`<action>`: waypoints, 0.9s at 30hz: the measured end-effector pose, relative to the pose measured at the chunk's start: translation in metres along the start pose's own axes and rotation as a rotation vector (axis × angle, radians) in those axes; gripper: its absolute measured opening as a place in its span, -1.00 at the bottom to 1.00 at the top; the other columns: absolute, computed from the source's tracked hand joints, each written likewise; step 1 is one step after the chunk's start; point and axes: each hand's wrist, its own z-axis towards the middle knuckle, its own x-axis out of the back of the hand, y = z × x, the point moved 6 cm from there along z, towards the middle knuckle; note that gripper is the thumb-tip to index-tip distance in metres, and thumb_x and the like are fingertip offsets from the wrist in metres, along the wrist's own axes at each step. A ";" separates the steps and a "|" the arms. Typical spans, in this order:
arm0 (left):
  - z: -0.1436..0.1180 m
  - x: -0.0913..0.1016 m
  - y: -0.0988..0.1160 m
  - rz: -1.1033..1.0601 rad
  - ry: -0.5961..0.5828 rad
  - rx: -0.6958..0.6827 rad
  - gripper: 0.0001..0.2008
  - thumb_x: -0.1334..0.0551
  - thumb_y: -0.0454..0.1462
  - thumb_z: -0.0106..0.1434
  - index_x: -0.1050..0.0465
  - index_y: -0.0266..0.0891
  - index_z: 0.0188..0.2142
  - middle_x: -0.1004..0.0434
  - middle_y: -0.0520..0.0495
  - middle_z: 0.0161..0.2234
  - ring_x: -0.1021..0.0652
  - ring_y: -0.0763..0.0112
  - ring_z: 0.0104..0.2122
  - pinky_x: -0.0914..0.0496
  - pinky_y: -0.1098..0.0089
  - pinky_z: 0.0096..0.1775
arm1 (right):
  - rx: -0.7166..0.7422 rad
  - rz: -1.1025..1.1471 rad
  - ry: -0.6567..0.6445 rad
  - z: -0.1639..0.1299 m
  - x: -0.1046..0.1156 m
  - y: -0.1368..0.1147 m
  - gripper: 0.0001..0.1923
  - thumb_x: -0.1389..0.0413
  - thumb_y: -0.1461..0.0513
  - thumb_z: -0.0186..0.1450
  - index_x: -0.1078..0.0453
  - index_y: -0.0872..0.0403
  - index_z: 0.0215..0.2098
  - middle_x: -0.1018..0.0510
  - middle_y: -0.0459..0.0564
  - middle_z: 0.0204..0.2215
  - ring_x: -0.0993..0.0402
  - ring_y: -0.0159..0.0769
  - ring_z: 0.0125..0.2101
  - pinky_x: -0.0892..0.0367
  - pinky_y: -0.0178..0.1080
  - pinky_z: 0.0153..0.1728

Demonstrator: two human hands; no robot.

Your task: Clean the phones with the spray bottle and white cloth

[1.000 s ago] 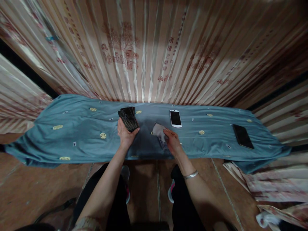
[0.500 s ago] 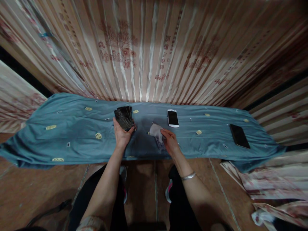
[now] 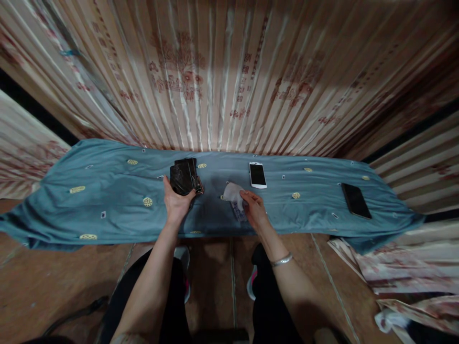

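Gripping black phones point(image 3: 182, 177), loosely stacked, across the near end with the left hand point(image 3: 177, 205), thumb at the lower right and a finger at the left edge. Overlapping unevenly there, with a coppery edge jutting out at the right beside the thumb. Held left of the middle of the bench point(image 3: 322, 212); cannot tell whether raised from it or resting on it.

Pinching a pale cloth point(image 3: 234, 192) between thumb and fingers of the right hand point(image 3: 255, 208), near the middle of the bench. Spread out to the left of the fingertips, with bluish print on the lower part. Kept apart from the phones, with a strip of blue sheet point(image 3: 118, 200) between. Wearing a silver bracelet point(image 3: 281, 260) on the right wrist.

Can see a white phone point(image 3: 257, 175) lying screen up beyond the right hand, touched by neither hand. Can also see a black device point(image 3: 356, 200) lying well apart, toward the right end. Facing a pleated, red-printed curtain point(image 3: 215, 71) behind the bench.
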 end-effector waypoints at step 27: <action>-0.084 -0.016 0.048 -0.177 -0.353 -0.243 0.15 -0.48 -0.18 -0.01 0.12 -0.16 0.45 -0.29 -0.31 0.35 -0.37 0.02 0.33 -0.28 0.08 0.30 | -0.012 0.028 -0.034 -0.011 -0.026 0.006 -0.64 -0.45 0.01 -0.07 -0.57 -0.01 -0.39 -0.55 -0.24 -0.58 -0.36 -0.47 -0.59 -0.24 -0.40 -0.58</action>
